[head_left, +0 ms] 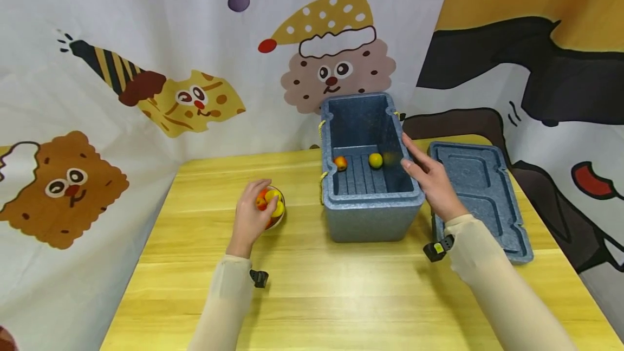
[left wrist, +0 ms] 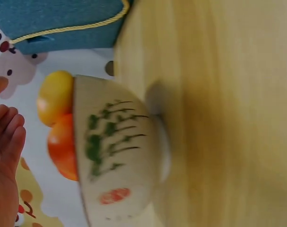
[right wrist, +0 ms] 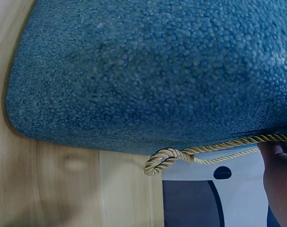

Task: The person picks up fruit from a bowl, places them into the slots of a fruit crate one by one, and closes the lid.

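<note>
My left hand hovers at a bowl of yellow and red-orange fruit, its thumb apart from its loosely curved fingers. Nothing shows between them. Cream outside, the bowl bears a green plant pattern. In the left wrist view, a yellow fruit and a red-orange fruit stick up past its rim. My right hand touches the right rim of a blue-grey foam box, thumb and index finger extended onto it. Inside the box lie a red-orange fruit and a yellow-green fruit.
A blue-grey lid with recessed panels lies on the wooden table, right of the box. Twisted yellow rope runs along the box's side. Behind the table hangs a cartoon-printed cloth.
</note>
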A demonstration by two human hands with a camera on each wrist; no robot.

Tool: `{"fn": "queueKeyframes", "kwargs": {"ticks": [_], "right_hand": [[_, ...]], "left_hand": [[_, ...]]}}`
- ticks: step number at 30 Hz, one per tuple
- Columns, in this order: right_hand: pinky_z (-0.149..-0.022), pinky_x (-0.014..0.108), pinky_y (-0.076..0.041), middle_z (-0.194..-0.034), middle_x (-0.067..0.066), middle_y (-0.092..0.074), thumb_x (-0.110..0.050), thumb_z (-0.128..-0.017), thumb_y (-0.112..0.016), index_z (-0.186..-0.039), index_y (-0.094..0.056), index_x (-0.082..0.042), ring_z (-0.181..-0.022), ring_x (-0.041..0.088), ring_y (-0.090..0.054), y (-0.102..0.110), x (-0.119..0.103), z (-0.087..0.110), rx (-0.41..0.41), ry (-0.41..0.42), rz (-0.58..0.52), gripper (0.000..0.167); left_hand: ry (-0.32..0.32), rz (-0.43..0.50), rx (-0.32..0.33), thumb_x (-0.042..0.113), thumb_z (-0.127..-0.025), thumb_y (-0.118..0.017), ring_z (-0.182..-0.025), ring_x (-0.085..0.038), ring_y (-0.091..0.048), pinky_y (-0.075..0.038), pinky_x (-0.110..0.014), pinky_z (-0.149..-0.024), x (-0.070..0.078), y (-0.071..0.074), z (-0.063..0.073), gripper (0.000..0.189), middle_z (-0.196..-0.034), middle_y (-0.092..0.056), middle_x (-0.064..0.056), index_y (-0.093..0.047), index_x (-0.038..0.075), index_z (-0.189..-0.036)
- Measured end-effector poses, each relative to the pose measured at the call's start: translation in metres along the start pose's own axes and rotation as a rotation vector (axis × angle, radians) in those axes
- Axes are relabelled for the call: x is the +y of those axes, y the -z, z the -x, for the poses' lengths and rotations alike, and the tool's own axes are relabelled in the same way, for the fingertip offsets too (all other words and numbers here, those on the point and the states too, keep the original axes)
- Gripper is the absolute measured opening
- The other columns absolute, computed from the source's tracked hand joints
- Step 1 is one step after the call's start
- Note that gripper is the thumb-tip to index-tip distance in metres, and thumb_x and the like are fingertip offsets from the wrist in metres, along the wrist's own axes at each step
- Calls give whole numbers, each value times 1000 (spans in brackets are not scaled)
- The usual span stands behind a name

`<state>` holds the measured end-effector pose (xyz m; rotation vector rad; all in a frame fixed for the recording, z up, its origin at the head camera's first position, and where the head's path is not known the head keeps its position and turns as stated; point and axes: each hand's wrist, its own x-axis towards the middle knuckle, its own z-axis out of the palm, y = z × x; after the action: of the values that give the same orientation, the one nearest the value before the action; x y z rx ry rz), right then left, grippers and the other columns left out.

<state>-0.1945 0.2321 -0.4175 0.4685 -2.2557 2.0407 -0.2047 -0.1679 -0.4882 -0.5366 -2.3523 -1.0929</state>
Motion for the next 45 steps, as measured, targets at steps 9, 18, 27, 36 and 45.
{"fn": "queueKeyframes", "kwargs": {"ticks": [9,18,27,36,45], "right_hand": [[-106,15,-30,-162,5,-18,-14,-105,-47,-155,-26,-8,-147,19,-14,0,-1,0,8,-12,-6,55],[-107,15,-29,-161,2,-21,-13,-105,-49,-155,-28,-11,-147,18,-15,0,4,-1,13,-18,-14,54],[-107,15,-30,-161,-4,-22,-19,-105,-50,-154,-32,-22,-146,15,-16,8,28,-5,16,1,-11,53],[-106,15,-29,-161,-3,-22,-19,-104,-51,-154,-33,-22,-146,15,-17,7,28,-4,18,7,-3,53],[-107,15,-29,-161,0,-23,-15,-104,-50,-154,-33,-19,-146,17,-17,6,27,-5,29,24,0,53]], "left_hand": [[-39,-41,-66,-3,-77,-80,-109,-39,-57,-47,-47,-94,-10,-7,16,39,-115,-63,-22,-65,-12,-113],[-40,-109,-145,-3,-78,-81,-111,-35,-57,-47,-45,-97,-11,-6,28,40,-117,-62,-20,-65,-11,-114],[-161,-136,-118,-8,-71,-83,-108,-36,-57,-47,-46,-95,-16,-8,30,43,-115,-63,-21,-66,-12,-110],[-172,-186,-137,-5,-72,-84,-108,-35,-57,-48,-46,-94,-18,-9,32,44,-116,-63,-19,-66,-11,-111],[-164,-193,-133,-7,-72,-84,-106,-35,-58,-49,-45,-93,-16,-8,32,43,-115,-63,-20,-66,-12,-111]]}}
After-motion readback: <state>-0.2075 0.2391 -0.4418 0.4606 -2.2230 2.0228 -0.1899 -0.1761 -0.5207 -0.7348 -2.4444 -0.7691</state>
